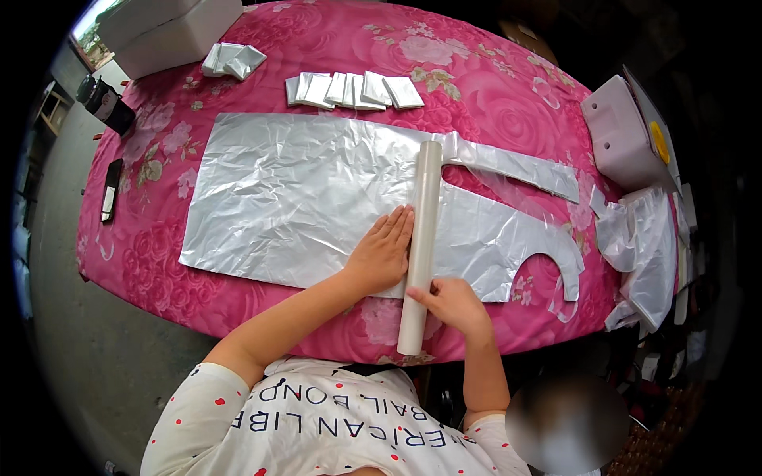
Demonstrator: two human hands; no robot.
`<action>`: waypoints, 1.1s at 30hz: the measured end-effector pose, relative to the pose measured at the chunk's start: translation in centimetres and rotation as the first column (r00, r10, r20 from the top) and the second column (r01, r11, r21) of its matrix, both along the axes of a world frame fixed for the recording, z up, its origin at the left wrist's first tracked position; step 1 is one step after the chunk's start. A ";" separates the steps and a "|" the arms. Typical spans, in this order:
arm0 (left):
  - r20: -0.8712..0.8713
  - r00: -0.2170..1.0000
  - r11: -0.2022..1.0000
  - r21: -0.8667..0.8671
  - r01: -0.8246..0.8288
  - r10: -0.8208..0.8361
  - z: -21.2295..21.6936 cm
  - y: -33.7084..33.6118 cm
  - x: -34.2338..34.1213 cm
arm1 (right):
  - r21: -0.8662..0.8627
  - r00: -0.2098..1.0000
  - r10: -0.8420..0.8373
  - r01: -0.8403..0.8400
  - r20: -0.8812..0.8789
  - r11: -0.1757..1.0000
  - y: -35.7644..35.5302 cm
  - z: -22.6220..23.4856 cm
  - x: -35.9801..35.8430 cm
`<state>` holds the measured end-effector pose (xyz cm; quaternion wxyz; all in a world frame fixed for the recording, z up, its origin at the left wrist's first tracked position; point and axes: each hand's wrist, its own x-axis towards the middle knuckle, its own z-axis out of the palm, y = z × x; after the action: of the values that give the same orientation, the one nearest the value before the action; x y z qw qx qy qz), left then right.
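Pink floral tablecloth [508, 119], grey floor [71, 317] off L. L hand [381, 252] flat, holding nothing, on silver bag [294, 190], fingertips by tube [423, 230]; R hand [456, 305] half-curled, thumb on tube nr lower end, full grip unclear. Tube pale, smooth, lies across wrinkled, shiny bag. Beyond: folded silver packets [349, 90], white box [167, 36].

Bare left forearm [305, 309]: slants up and rightward, wrist nearly straight. Bare, ungloved left hand [379, 255]: palm down, flat, fingers extended and close together, pointing away from the torso. Bare right forearm [485, 369]: steeper, elbow bent. Bare, ungloved right hand [456, 307]: turned inward, thumb pointing left; fingers apparently curled, tips obscured.
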<state>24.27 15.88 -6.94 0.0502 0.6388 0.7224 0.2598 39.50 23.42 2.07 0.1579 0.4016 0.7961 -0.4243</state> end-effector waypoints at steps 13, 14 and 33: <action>-0.065 0.998 1.000 -0.008 0.012 -0.012 0.4 0.2 0.2 | -0.905 0.002 -0.929 0.225 -0.370 0.361 16.8 -8.1 -11.5; -0.068 0.998 1.000 0.007 0.012 -0.012 0.5 0.3 0.2 | -0.957 -0.141 -0.948 0.089 -0.287 0.277 17.9 -8.5 -10.7; -0.051 0.998 0.986 0.164 0.039 -0.031 -1.3 0.5 0.3 | 0.483 0.618 0.507 -0.224 -0.601 0.846 -6.2 -6.2 -27.5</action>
<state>24.60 16.37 -8.28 -0.0155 0.6594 0.6882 0.3022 12.00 17.23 -4.16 -0.1530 0.0540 0.9230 -0.3490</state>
